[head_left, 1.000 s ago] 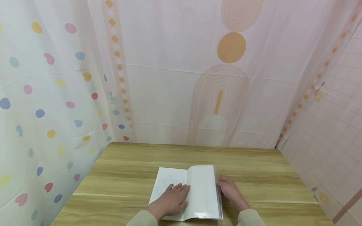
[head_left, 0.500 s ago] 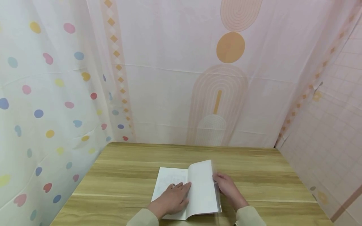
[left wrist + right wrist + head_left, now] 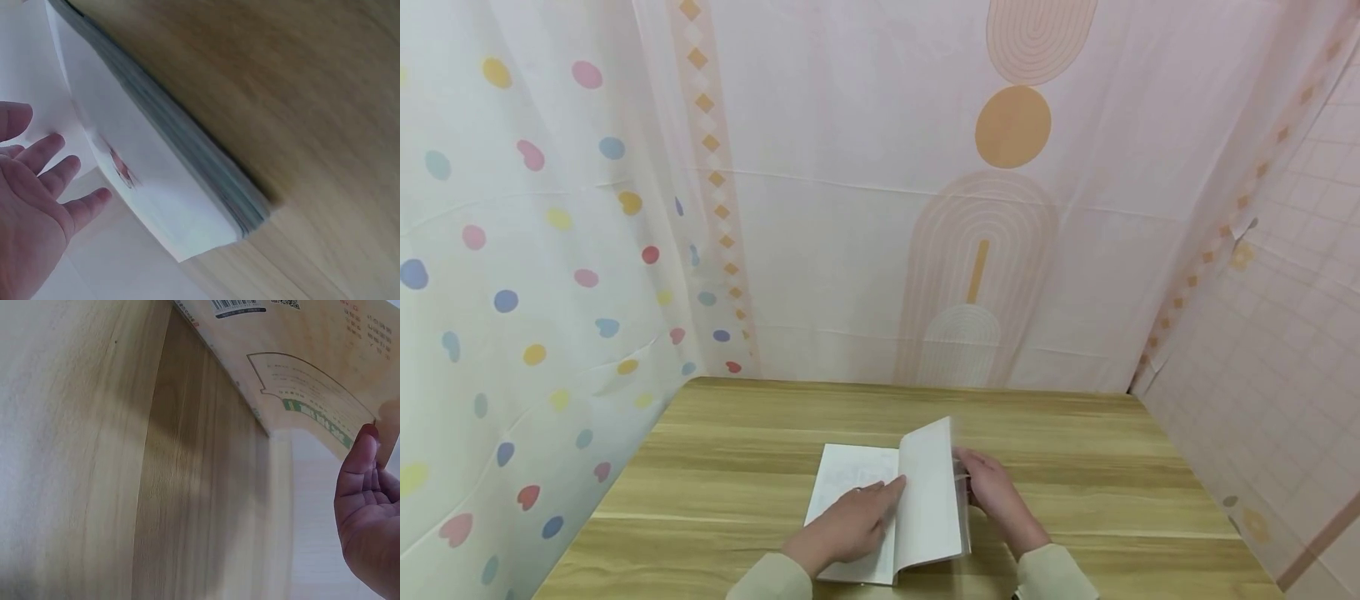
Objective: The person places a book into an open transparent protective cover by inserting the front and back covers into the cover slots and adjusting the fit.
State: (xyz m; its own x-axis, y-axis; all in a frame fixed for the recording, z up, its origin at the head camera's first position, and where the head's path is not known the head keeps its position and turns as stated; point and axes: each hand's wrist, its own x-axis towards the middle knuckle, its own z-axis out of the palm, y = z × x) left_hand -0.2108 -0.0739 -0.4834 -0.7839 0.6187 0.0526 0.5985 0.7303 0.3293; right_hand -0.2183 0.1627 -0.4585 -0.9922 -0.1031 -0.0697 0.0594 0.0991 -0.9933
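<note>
An open book (image 3: 927,500) lies near the front of the wooden table, with its right-hand part raised and curving up from the spine. My left hand (image 3: 857,523) rests on the printed left page (image 3: 844,471), fingertips at the fold. In the left wrist view, its fingers (image 3: 87,209) are extended beside the white page and the thick stack of page edges (image 3: 187,147). My right hand (image 3: 997,493) grips the outer edge of the raised part. The right wrist view shows the peach back cover (image 3: 300,369), with a barcode and green-banded print, and my thumb against its edge.
The wood-grain table (image 3: 737,467) extends around the book on every side. A pale patterned curtain (image 3: 835,250) hangs behind its far edge, with a dotted curtain (image 3: 565,333) on the left and a grid-patterned one (image 3: 1262,375) on the right.
My right hand has moved left and slightly away from me, lifting the book's right part higher and tilting it toward the spine. The left hand stays on the left page, now tipped more on its side.
</note>
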